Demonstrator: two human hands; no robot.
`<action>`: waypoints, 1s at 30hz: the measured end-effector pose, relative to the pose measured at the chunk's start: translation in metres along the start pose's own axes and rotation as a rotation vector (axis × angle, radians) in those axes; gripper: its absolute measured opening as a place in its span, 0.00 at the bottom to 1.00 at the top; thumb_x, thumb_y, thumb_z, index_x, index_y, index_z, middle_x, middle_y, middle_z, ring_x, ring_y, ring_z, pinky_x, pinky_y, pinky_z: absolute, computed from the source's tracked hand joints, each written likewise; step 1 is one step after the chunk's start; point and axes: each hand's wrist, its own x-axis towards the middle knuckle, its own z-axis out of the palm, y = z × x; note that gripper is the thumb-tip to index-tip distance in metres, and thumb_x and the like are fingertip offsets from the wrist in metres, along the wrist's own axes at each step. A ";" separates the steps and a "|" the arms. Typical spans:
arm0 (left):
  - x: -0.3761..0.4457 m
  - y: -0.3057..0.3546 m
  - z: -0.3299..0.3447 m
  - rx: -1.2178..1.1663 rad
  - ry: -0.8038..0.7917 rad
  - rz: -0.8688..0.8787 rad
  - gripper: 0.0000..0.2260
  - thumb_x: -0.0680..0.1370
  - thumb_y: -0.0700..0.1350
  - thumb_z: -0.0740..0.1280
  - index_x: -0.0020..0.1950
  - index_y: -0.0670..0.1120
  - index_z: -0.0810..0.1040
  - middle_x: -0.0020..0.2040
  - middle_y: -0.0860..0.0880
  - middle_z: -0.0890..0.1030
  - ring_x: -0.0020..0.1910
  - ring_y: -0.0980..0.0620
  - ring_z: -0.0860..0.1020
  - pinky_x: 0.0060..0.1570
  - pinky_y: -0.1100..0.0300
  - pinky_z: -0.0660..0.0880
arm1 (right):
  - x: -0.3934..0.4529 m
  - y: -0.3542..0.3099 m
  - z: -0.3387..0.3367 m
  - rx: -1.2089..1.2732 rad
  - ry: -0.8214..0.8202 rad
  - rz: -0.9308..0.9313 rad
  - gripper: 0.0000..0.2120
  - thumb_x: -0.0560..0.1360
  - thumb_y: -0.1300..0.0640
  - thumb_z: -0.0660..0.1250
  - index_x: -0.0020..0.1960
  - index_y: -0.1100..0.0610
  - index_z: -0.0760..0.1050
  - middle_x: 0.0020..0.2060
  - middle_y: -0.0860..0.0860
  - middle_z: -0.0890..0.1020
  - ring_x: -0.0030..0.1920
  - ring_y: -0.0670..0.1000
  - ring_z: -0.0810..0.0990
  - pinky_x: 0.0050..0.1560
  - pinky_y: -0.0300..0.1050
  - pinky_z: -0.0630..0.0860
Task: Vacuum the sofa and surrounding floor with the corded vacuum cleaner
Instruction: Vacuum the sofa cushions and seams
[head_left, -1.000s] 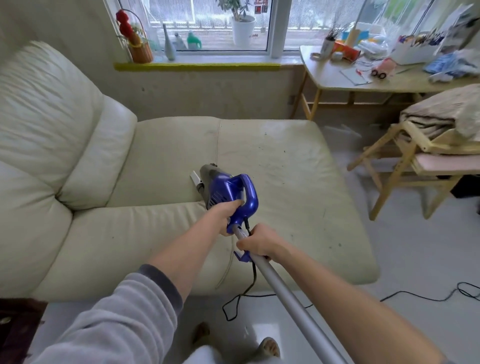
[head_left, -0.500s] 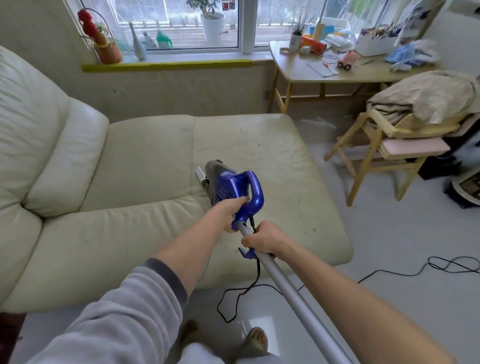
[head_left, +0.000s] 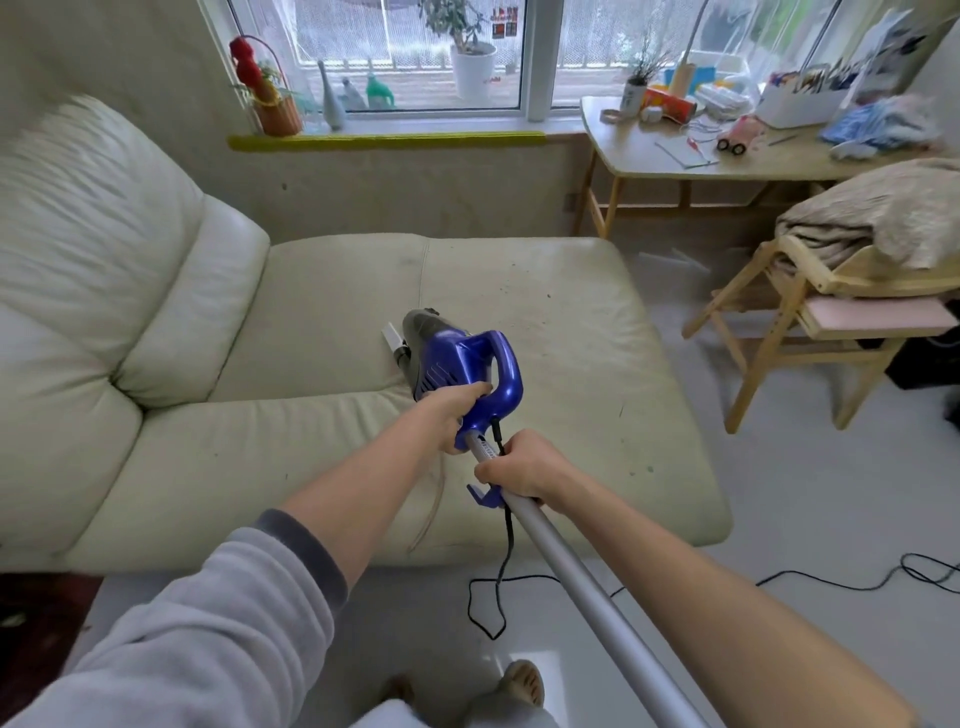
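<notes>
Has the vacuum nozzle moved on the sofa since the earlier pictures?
Yes, leftward. Half a second ago the vacuum nozzle lay at the sofa seam; now it lies left of that seam, nearer the back cushion.

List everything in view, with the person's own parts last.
sofa: 1, cream, left and centre
vacuum cleaner: 1, blue, nozzle on seat
tube: 1, silver, toward the viewer
cord: 1, black, across floor
table: 1, wooden, by window
chair: 1, wooden, right
blanket: 1, beige, on chair
basket: 1, orange, windowsill
left hand: grips blue handle
right hand: grips tube
</notes>
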 end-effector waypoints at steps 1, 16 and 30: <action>0.000 -0.002 -0.010 -0.007 0.002 -0.009 0.19 0.74 0.49 0.72 0.59 0.42 0.71 0.46 0.44 0.80 0.42 0.48 0.77 0.47 0.54 0.75 | 0.000 -0.006 0.007 -0.009 -0.009 -0.007 0.11 0.71 0.57 0.69 0.50 0.60 0.73 0.41 0.55 0.81 0.35 0.51 0.79 0.31 0.40 0.74; 0.015 -0.035 -0.198 -0.249 0.099 -0.096 0.17 0.74 0.48 0.73 0.55 0.41 0.71 0.45 0.42 0.79 0.43 0.46 0.78 0.51 0.52 0.76 | 0.024 -0.121 0.142 -0.219 -0.150 -0.075 0.07 0.71 0.57 0.68 0.43 0.57 0.71 0.39 0.55 0.81 0.36 0.53 0.80 0.35 0.43 0.78; 0.045 -0.046 -0.242 -0.264 0.087 -0.174 0.20 0.73 0.49 0.73 0.57 0.40 0.70 0.44 0.43 0.79 0.41 0.47 0.78 0.49 0.54 0.77 | 0.045 -0.143 0.184 -0.264 -0.174 -0.044 0.08 0.72 0.56 0.68 0.44 0.60 0.71 0.33 0.52 0.76 0.31 0.50 0.75 0.28 0.39 0.71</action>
